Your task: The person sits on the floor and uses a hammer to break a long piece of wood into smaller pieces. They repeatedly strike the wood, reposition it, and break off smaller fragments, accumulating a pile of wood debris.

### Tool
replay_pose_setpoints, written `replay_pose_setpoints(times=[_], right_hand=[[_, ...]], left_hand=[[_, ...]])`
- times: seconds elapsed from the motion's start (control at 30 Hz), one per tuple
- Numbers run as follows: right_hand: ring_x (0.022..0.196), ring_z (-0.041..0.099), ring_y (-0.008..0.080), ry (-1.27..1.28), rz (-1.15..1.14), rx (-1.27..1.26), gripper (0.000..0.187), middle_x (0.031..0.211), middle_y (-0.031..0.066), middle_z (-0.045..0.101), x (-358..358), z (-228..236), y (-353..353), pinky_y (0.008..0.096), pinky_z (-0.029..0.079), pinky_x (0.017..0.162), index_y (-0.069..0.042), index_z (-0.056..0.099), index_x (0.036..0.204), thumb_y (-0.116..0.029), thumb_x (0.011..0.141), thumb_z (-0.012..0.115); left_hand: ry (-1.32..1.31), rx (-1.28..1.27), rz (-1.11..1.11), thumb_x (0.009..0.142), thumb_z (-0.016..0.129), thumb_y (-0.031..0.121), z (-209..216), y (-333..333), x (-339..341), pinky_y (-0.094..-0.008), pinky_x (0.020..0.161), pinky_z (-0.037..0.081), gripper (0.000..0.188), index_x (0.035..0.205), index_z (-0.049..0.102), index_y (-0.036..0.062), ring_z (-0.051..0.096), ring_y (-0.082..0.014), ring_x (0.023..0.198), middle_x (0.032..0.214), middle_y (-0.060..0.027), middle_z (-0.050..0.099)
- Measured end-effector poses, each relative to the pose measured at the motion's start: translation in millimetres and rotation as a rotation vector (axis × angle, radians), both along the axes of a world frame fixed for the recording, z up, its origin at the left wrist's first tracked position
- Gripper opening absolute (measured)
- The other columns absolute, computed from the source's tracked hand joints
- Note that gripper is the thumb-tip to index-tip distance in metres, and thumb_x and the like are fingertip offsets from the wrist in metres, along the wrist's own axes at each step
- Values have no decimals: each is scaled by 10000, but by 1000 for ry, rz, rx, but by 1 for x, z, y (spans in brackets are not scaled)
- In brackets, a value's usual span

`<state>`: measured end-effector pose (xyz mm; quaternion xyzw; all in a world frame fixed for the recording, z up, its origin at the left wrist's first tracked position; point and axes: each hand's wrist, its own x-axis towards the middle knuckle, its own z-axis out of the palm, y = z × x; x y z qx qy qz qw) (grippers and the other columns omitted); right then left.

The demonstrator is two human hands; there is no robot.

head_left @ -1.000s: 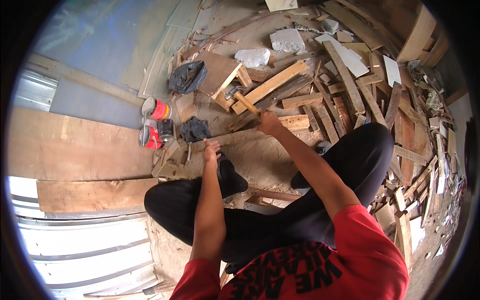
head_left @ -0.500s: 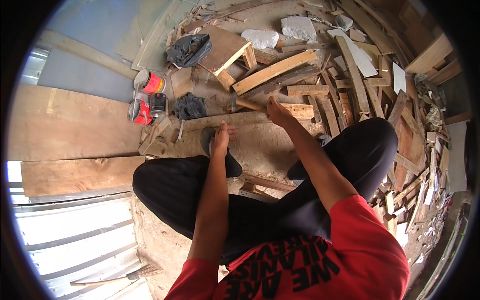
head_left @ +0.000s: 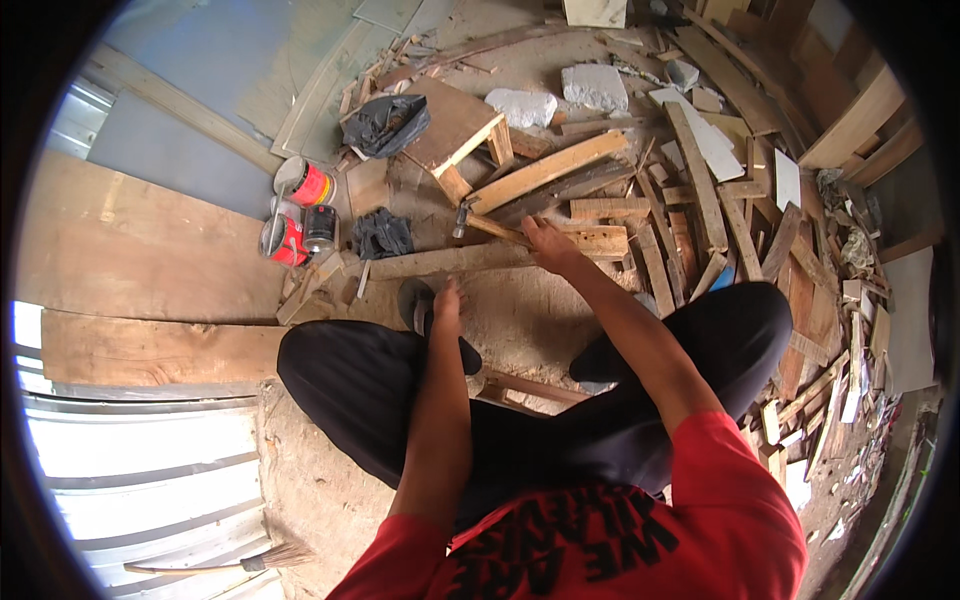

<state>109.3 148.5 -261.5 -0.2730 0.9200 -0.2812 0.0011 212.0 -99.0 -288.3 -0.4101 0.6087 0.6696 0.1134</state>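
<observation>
My right hand [head_left: 550,244] is closed round the wooden handle of a claw hammer [head_left: 497,231]. The metal head points left, raised near the end of a pale timber beam [head_left: 548,172]. Lower and to the left, my left hand [head_left: 450,302] hovers by my left foot, close to a long board [head_left: 440,263] lying across the ground. Its fingers are foreshortened and blurred, so I cannot make out whether they hold anything. Another short beam [head_left: 598,241] lies just behind my right hand.
A low wooden table [head_left: 452,125] stands ahead, a black plastic bag [head_left: 385,125] at its left. Paint cans [head_left: 287,240] and a crumpled dark bag [head_left: 382,234] are on the left. Scrap timber [head_left: 700,180] is heaped at right. A broom [head_left: 275,557] lies at lower left.
The hammer has tipped, its head now slightly lower and further left. My right hand has shifted a little left and down. My left hand has dropped and moved slightly right.
</observation>
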Motion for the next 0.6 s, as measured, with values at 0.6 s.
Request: replay_pose_setpoints(times=[0.6], right_hand=[[1174,596,286,-106,-220,-435,736,1265,211,601,57,146,129,382,464,1013,24,460,1343,-146,749,858]], left_hand=[[1058,720,163,840,688,502,132,59,-123,-494,998,443,707,1321,493,22,548,-296,1196,1218,-137,572]])
